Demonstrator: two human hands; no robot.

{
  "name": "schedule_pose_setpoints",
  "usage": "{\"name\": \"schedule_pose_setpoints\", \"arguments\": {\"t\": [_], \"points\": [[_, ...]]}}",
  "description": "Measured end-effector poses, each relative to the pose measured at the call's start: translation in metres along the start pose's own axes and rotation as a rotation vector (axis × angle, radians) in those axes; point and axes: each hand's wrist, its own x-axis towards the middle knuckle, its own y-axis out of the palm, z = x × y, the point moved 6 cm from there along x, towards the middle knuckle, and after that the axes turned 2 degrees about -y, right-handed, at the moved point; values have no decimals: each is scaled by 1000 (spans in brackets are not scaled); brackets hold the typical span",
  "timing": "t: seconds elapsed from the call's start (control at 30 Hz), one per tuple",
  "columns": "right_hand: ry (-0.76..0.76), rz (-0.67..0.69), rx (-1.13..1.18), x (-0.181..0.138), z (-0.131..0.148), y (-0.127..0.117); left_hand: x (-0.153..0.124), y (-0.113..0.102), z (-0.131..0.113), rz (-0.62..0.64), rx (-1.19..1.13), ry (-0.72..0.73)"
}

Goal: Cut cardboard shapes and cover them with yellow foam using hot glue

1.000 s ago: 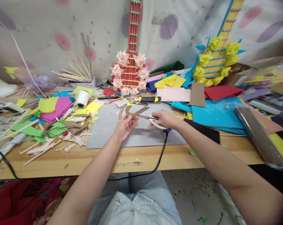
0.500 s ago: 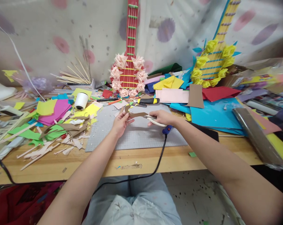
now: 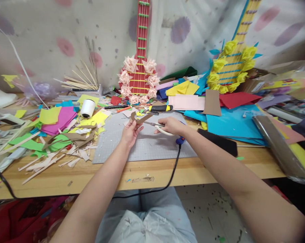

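- Left hand [image 3: 130, 132]: pinches brown cardboard cutout [image 3: 140, 117] above grey cutting mat [image 3: 147, 148].
- Right hand [image 3: 169, 125]: closed around scissors [image 3: 156, 127], blades at the cutout.
- Cutout: probably light, bendable; best pinched near the cut.

A paper-craft workroom: the wooden surface [image 3: 152, 173] carries a grey cutting mat [image 3: 147, 148], heaps of coloured paper scraps [image 3: 53, 128] at left, and two handmade paper guitars [image 3: 139, 77] leaning on a flowered cloth [image 3: 66, 44] at the far side.

Head-worn view, facing forward and down, close above worktable [image 3: 91, 172]
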Motion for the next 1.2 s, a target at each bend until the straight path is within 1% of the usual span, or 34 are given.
{"name": "schedule_pose_setpoints", "arguments": {"t": [0.1,0.27,0.43,0.53,0.87,1.2], "points": [[-15,8,27,-1,2,1,-2,-3,0,-6,-1,4],[10,28,82,-4,0,4,-7,-6,-1,6,28,13],[-14,90,98,-7,-1,6,-13,-3,-2,34,61,1],[-25,103,99,-7,-1,4,-15,-1,-1,26,70,-7],[-19,39,-51,-5,1,-1,-16,-1,3,-43,53,-15],[-31,1,-60,-8,9,-5,-21,3,3,-43,-5,-49]]}}
